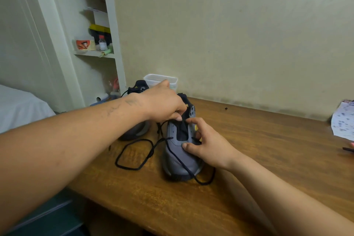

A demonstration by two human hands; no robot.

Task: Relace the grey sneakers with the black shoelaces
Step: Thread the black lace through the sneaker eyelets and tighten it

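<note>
Near sneaker [180, 159] threaded thru bottom eyelets only; L hand [162, 103] pinches lace [134, 167], R hand [208, 147] grips upper. 2nd sneaker [134, 133], 11 o'clock, waits.

You have a grey sneaker [179, 161] with a black tongue [182, 131] and small yellow marks; its lace [132, 168] is black. The second sneaker [134, 133] behind it shows the same grey and black. Your table [258, 159] is brown wood with darker grain. The paper [342, 120] is white, speckled blue-purple. The tub [153, 78] is clear, the wall [229, 34] pale cream, the shelf [113, 25] white.
</note>
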